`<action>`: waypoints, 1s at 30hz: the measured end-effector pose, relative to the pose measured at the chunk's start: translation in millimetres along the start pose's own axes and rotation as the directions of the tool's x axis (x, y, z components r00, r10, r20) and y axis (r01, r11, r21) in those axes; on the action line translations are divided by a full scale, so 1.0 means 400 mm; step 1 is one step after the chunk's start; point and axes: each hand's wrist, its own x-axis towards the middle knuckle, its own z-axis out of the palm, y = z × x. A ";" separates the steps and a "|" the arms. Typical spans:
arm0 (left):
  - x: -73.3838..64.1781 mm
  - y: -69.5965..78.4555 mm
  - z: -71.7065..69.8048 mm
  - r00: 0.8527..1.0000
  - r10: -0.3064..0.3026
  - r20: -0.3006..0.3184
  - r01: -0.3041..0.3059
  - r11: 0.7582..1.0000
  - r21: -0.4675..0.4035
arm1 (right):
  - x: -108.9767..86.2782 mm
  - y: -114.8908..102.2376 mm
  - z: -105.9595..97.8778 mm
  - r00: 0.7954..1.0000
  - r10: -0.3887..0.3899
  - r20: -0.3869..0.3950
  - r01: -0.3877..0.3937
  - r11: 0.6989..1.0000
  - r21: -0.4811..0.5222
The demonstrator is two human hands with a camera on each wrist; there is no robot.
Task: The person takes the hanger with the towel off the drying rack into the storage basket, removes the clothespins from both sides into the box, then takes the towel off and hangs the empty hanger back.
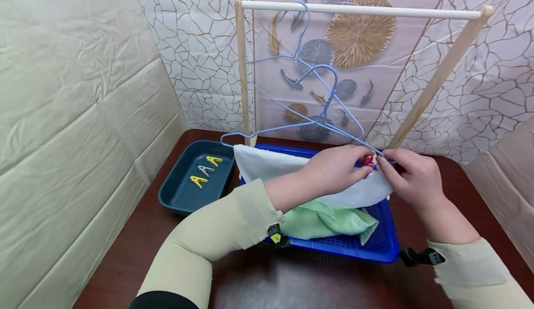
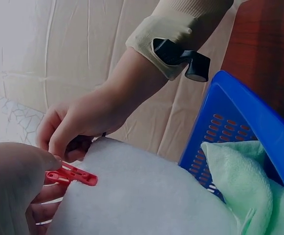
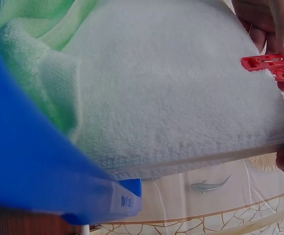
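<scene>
My left hand (image 1: 333, 170) pinches a red clothespin (image 2: 78, 175), whose tip overlaps the edge of a white towel (image 1: 267, 163). In the right wrist view, the same clothespin (image 3: 266, 62) sits at the towel's edge; whether it bites the cloth I cannot tell. Thumb and fingers of my right hand (image 1: 417, 177) pinch the right end of a blue hanger (image 1: 327, 105) together with the towel's upper edge. The towel hangs below the hanger, over a blue basket (image 1: 390, 235). Inside that basket lies a green towel (image 1: 325, 221), partly covered by my left forearm.
To the left, a dark teal tray (image 1: 175, 198) holds two yellow clothespins (image 1: 198, 181) and a grey one (image 1: 206, 170). Behind the basket rises a wooden rack (image 1: 438, 79) with a white rod (image 1: 388, 10), where another blue hanger (image 1: 298, 45) hangs. Everything stands on a dark red-brown table (image 1: 137, 235).
</scene>
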 end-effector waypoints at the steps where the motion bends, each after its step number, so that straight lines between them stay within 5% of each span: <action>1: 0.000 0.000 0.001 1.000 -0.003 -0.002 0.003 1.000 -0.006 | 0.000 0.000 0.000 1.000 -0.001 0.000 0.001 1.000 -0.001; 10: -0.001 0.004 0.006 1.000 -0.018 -0.016 0.017 0.999 -0.041 | -0.001 -0.001 0.003 1.000 -0.001 -0.005 0.001 1.000 0.001; 17: -0.011 0.007 0.010 0.996 0.009 -0.083 -0.012 0.999 -0.043 | -0.003 0.002 0.010 1.000 -0.010 -0.023 0.010 1.000 0.001; 23: -0.024 0.003 0.018 0.981 0.079 -0.178 -0.084 0.996 -0.023 | 0.002 0.003 0.006 1.000 -0.001 -0.012 0.001 1.000 0.007; 30: -0.028 0.001 0.021 0.964 0.085 -0.253 -0.097 0.995 -0.035 | 0.006 0.001 0.001 1.000 -0.003 0.011 0.003 1.000 0.003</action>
